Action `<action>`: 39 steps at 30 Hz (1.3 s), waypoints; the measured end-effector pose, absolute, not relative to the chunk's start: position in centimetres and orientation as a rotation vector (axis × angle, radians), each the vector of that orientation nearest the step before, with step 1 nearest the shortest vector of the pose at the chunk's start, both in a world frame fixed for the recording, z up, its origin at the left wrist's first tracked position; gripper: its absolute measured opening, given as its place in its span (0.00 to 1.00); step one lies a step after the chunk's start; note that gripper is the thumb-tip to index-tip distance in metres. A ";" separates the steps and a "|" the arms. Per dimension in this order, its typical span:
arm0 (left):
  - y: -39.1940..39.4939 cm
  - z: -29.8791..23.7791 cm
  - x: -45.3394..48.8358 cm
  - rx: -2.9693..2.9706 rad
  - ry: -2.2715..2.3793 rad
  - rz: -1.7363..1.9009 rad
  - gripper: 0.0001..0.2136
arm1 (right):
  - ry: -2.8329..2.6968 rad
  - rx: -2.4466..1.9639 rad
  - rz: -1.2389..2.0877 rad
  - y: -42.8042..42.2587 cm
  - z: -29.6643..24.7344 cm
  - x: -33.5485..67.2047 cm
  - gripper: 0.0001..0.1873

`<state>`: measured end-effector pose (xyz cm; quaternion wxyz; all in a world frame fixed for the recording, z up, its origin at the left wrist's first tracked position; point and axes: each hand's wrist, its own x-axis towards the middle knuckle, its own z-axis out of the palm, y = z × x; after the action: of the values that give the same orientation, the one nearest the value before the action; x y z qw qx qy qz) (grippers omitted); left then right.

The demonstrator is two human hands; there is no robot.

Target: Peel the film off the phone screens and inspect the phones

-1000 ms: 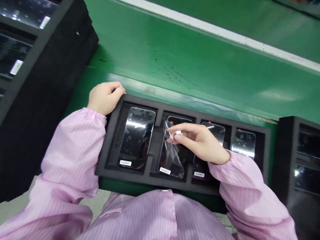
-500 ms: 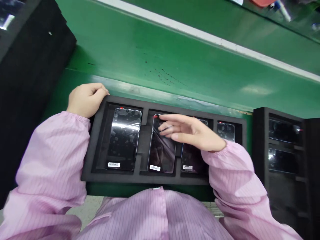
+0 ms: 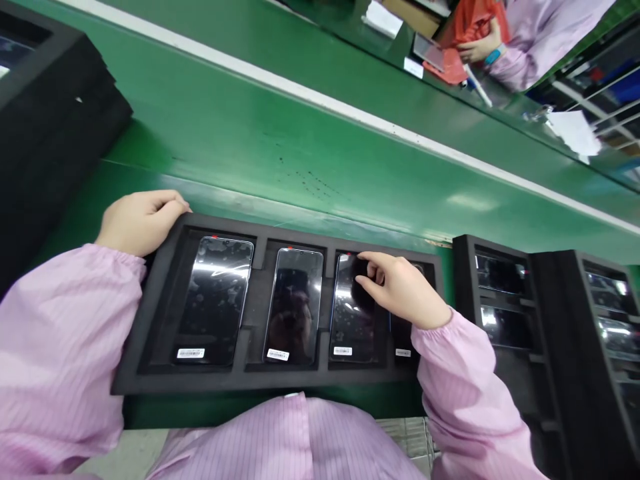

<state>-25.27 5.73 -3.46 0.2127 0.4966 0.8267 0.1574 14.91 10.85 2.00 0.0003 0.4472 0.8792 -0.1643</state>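
A black foam tray (image 3: 240, 382) lies before me on the green bench. Each of its compartments holds a dark-screened phone with a small white label and a red tab. The leftmost phone (image 3: 213, 300) and the second phone (image 3: 294, 307) show fully. Over the upper part of the third phone (image 3: 350, 317) is my right hand (image 3: 397, 287), thumb and index finger apart, other fingers curled; whether it touches the screen I cannot tell. It partly covers the fourth phone (image 3: 401, 333). At the tray's far left corner, my left hand (image 3: 143, 220) is closed over the rim.
Stacked black foam trays (image 3: 55, 127) stand at the left. More foam trays with phones (image 3: 505, 327) stand at the right. Across the bench, a co-worker's hand (image 3: 477, 50) holds a red bag (image 3: 483, 20), near a pen (image 3: 479, 85) and papers (image 3: 383, 19).
My right hand has moved from the second phone to the third, its fingers going from stretched out to curled. My left hand stays on the tray corner. The view has shifted, showing the co-worker.
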 end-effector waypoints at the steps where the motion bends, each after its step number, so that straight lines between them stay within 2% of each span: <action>1: 5.7 -3.5 -25.3 1.374 2.299 0.438 0.12 | 2.780 1.422 -0.542 10.9 1.7 15.0 0.14; 4: 5.8 -3.5 -25.2 1.361 2.305 0.447 0.13 | 2.859 1.463 -0.548 11.3 0.7 15.0 0.09; 10: 5.9 -3.4 -25.0 1.314 2.327 0.417 0.13 | 2.983 1.366 -0.533 11.4 -0.4 15.0 0.10; 14: 5.9 -3.2 -24.8 1.295 2.341 0.416 0.12 | 3.000 1.339 -0.749 11.5 0.2 15.3 0.05; 22: 5.8 -3.1 -24.6 1.300 2.364 0.451 0.11 | 2.899 1.336 -1.221 11.9 1.6 17.6 0.07; 30: 5.6 -3.1 -24.6 1.301 2.353 0.478 0.11 | 2.701 1.433 -1.425 11.8 1.7 17.8 0.08; 36: 5.5 -3.0 -24.4 1.288 2.371 0.480 0.10 | 2.767 1.405 -1.392 11.6 1.7 17.8 0.08; 37: 5.5 -3.1 -24.4 1.292 2.374 0.490 0.10 | 2.805 1.406 -1.346 11.6 1.7 17.7 0.09; 39: 5.5 -3.2 -24.5 1.302 2.366 0.506 0.10 | 2.886 1.413 -1.224 11.3 1.8 17.6 0.18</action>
<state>-24.51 5.52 -3.23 0.1955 0.4647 0.8445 0.1807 17.65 11.32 1.80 -0.1478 0.4063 0.8301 -0.3522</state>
